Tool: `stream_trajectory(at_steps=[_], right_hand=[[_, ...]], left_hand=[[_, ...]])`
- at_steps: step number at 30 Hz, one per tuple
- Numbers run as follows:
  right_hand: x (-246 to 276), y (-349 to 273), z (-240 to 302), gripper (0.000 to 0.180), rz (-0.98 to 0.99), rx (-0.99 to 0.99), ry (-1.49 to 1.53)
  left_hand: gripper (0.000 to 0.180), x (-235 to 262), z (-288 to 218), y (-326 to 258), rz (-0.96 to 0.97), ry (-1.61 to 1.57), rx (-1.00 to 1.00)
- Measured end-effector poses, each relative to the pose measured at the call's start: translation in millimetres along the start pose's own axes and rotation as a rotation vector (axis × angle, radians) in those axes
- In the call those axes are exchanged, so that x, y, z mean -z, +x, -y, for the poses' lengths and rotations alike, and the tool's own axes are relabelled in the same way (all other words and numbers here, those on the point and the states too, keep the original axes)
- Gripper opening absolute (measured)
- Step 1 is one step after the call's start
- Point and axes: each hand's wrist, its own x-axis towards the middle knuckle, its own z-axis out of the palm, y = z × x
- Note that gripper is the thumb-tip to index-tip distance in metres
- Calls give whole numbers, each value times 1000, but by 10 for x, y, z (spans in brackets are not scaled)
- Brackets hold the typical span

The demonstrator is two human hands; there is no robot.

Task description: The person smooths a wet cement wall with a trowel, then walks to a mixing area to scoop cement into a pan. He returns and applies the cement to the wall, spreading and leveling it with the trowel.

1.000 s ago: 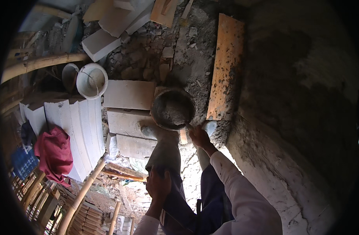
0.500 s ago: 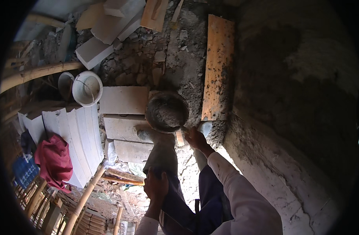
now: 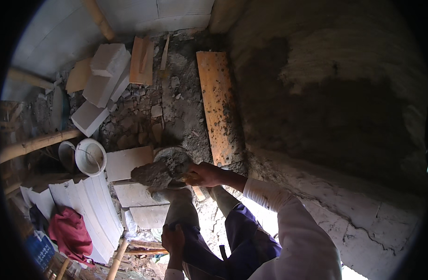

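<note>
My right hand (image 3: 205, 175) is closed round the yellowish handle of a trowel. A thick heap of wet grey mortar (image 3: 151, 174) covers the trowel's blade, held over the near left side of a round, dark-rimmed pan (image 3: 174, 154). More mortar lies in the pan, which is partly hidden behind the trowel and my hand. My left hand (image 3: 173, 239) rests on my left knee, thumb apart from the fingers, holding nothing. Next to the pan, on its left, lie pale flat blocks (image 3: 130, 163), with my left foot on a nearer one.
A mortar-spattered wooden board (image 3: 216, 102) lies along the rough wall (image 3: 316, 112) at right. Two buckets, one white (image 3: 90, 157), stand at left near a bamboo pole (image 3: 41, 144). A red cloth (image 3: 70, 233) drapes over stacked white blocks (image 3: 95, 210). Rubble and loose blocks (image 3: 102, 84) lie beyond.
My right hand has lifted the trowel, now loaded with mortar, above the pan. The view has tilted up and turned right, showing more wall. My left hand stays on my knee.
</note>
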Motion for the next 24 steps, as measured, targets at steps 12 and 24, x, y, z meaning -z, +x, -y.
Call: stream_trajectory(at_steps=[12, 24], right_hand=[[2202, -1713, -478, 38, -934, -604, 1160], [-276, -877, -723, 40, -244, -637, 27]], left_hand=[[59, 222, -191, 3, -46, 5, 12], [63, -87, 122, 31, -33, -79, -29]])
